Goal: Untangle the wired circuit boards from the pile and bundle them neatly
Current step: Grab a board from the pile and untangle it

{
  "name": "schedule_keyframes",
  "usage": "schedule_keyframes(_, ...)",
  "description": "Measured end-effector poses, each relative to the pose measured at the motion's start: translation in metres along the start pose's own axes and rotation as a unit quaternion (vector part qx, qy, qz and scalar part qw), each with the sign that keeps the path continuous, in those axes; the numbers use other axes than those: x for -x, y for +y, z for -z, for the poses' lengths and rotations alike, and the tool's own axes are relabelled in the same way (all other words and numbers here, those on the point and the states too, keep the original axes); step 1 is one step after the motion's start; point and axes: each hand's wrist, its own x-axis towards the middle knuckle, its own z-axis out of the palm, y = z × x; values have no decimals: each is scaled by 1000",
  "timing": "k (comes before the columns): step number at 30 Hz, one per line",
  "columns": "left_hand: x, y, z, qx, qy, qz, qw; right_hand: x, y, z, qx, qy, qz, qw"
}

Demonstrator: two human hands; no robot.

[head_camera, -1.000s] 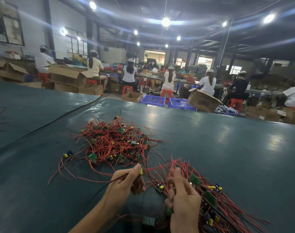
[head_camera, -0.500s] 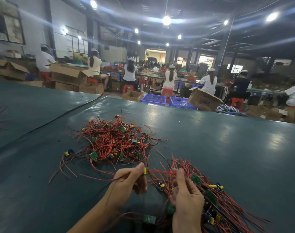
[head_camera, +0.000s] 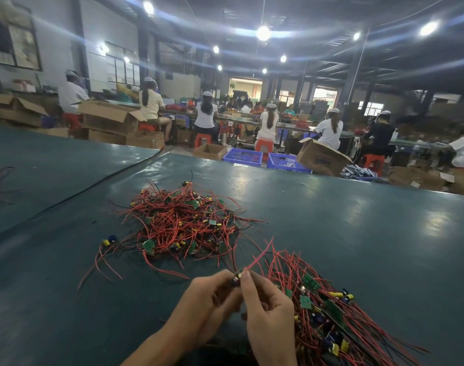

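Both hands (head_camera: 237,280) pinching 1 wired board (head_camera: 236,279), lifting it off the tangled pile (head_camera: 183,225) so its wires hang free for the sorted bundle (head_camera: 331,313).

Noted a smooth, glossy teal surface on the table (head_camera: 357,233), red plastic-sheathed wiring throughout the pile (head_camera: 183,223), matt brown cardboard boxes (head_camera: 322,159), blue plastic crates (head_camera: 242,156).
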Motion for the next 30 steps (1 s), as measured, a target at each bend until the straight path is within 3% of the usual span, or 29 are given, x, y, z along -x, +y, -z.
schedule_keyframes(2, 5, -2, 1, -112, -64, -52, 990, 0, 1, 2, 26, -3, 3, 1000)
schedule_keyframes(6, 5, -1, 5, -218, -63, -127, 965, -1, 4, 5, 94, 30, 45, 994)
schedule_keyframes(9, 2, -6, 12, -278, -20, -135, 951, -2, 8, 7, 172, 66, 82, 979)
schedule_keyframes(12, -5, -19, 30, -340, 96, -102, 930, 1, 9, 12, 290, 102, 118, 944)
schedule_keyframes(16, -13, -43, 64, -438, 216, 46, 871, 4, 5, 13, 436, 63, 119, 890)
schedule_keyframes(18, -12, -53, 80, -456, 209, 154, 851, 4, 5, 11, 404, 41, 153, 901)
schedule_keyframes(20, -10, -61, 88, -466, 183, 232, 834, 3, 9, 8, 308, 12, 178, 935)
schedule_keyframes(23, -10, -65, 94, -440, 179, 235, 848, 5, 10, 3, 208, -93, 108, 968)
schedule_keyframes(27, -8, -60, 96, -400, 203, 195, 872, 7, 18, 2, 301, -172, 92, 933)
schedule_keyframes(30, -7, -57, 91, -333, 231, 141, 903, 5, 18, 6, 377, -174, 94, 905)
